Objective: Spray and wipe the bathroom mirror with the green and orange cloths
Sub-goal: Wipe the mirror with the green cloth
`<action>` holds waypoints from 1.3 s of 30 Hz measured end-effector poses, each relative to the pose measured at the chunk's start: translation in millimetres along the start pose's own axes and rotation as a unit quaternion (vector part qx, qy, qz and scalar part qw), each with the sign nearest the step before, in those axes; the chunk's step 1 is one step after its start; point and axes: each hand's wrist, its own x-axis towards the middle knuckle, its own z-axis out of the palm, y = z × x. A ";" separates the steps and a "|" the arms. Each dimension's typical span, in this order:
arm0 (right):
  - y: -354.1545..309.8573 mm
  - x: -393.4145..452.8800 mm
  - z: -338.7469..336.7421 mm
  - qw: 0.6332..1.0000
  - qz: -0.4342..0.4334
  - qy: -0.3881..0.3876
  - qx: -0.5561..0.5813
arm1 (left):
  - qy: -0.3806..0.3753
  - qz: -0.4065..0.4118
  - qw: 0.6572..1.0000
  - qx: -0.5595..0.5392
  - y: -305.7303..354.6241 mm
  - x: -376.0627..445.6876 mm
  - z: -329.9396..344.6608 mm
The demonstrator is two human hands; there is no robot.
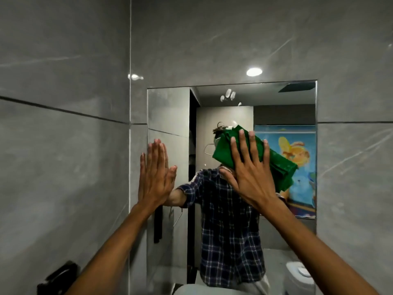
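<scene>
The rectangular mirror [170,107] is set into a grey tiled wall ahead of me. My right hand [248,167] is spread flat over a folded green cloth [280,165], pressing it against the glass near the mirror's middle. My left hand [155,175] rests flat, fingers together, on the mirror's left edge and holds nothing. White smears [228,95] mark the glass near the top. The reflection shows a person in a dark plaid shirt. No orange cloth or spray bottle is in sight.
Grey tiled walls [63,145] close in on the left and right of the mirror. A black fixture [59,277] is mounted low on the left wall. A toilet [297,273] and a colourful picture [297,167] appear in the reflection.
</scene>
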 end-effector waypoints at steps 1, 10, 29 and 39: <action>-5.4 3.1 3.7 1.000 0.021 0.015 -0.005 | 0.004 0.005 1.000 0.007 -6.3 0.9 5.4; -44.0 -38.7 24.1 0.977 -0.210 0.031 0.029 | 0.010 0.026 0.999 0.026 -11.2 -1.0 4.8; 28.7 63.1 -20.6 0.974 0.205 0.084 0.046 | 0.011 0.017 1.000 0.023 -22.6 3.0 23.7; -4.3 63.0 -11.0 0.987 -0.155 0.025 0.047 | 0.027 0.035 0.998 0.033 -9.3 -2.6 4.7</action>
